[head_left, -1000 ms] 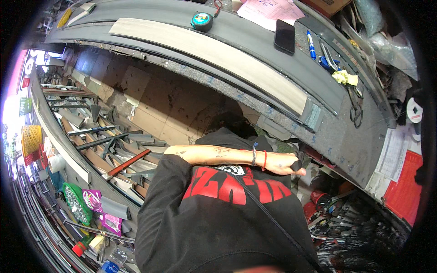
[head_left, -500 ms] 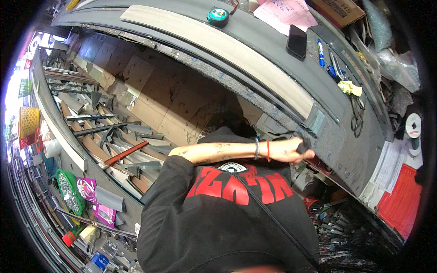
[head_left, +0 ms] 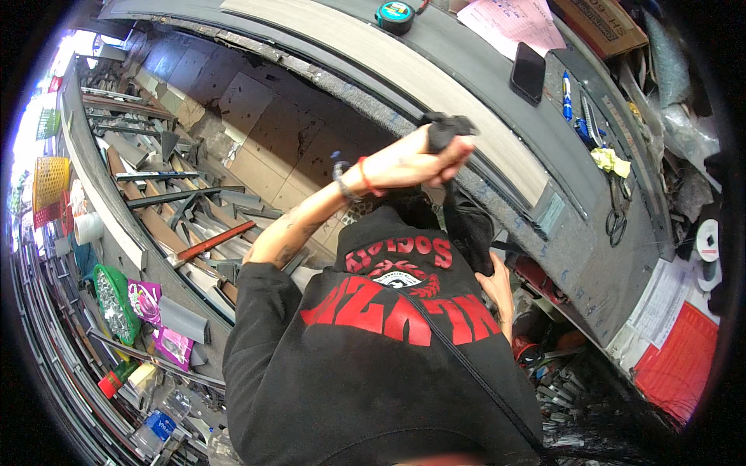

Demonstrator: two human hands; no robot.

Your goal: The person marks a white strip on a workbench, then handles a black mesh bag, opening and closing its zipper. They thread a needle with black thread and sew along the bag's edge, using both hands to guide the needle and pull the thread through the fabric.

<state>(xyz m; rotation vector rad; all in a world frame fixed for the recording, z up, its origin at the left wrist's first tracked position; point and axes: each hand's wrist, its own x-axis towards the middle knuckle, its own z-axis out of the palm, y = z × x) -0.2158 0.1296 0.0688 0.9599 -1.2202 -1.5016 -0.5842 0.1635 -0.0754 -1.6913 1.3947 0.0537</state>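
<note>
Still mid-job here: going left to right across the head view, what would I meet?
Yellow basket, white roll, red strip, left hand, right hand, black smartphone, blue marker pen, scissors, white spool.

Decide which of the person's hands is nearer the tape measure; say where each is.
Left. In the picture, the left hand, gripping a black object, is below and slightly right of the tape measure; the right hand is much lower, beside the hoodie.

On my long grey workbench (head_left: 584, 262) I have a round black-and-teal tape measure (head_left: 395, 18), pink paper sheet (head_left: 509, 23) and black rectangular phone (head_left: 528, 74).
</note>
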